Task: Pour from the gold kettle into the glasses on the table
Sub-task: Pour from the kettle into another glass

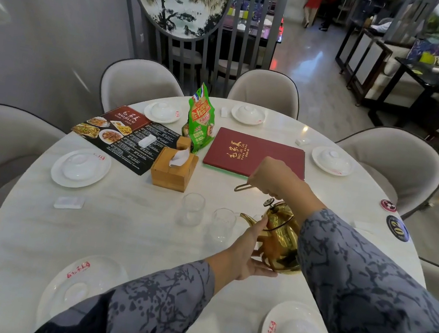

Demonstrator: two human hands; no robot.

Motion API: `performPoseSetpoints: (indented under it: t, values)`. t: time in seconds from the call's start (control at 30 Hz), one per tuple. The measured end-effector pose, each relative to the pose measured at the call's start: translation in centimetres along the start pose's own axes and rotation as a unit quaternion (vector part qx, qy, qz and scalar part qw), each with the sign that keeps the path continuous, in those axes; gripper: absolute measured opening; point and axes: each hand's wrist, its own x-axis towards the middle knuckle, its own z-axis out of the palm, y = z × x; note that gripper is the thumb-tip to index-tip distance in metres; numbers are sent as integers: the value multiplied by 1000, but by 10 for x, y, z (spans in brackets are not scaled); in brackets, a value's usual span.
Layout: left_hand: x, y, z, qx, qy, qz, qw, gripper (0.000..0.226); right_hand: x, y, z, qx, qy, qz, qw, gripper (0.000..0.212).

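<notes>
The kettle [283, 235] hangs tilted, its spout at 9 o'clock over the glasses [222, 225]. The right hand [269, 176] grips the handle [241, 187]. The left hand [246, 250], fingers straight, props the belly. The polished metal is probably slippery and heavy, so the handle seems safest.

— Where did I have room?
— I saw bare worktop [127, 226] left of the glasses [191, 209]. The tissue box [173, 170] stood just behind them, the red menu [255, 153] further back.
</notes>
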Motion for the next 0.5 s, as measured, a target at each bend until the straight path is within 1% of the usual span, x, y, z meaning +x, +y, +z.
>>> performPoseSetpoints:
  t: [0.23, 0.4, 0.5]
  values:
    - [1, 2, 2, -2, -4, 1, 1000, 72, 3, -1, -1, -6, 4, 2, 1000, 7]
    - [3, 2, 3, -6, -7, -2, 1000, 75, 2, -1, -3, -14, 2, 7, 1000, 13]
    - [5, 2, 1, -3, -7, -6, 1000, 74, 4, 1, 0, -13, 1, 8, 1000, 11]
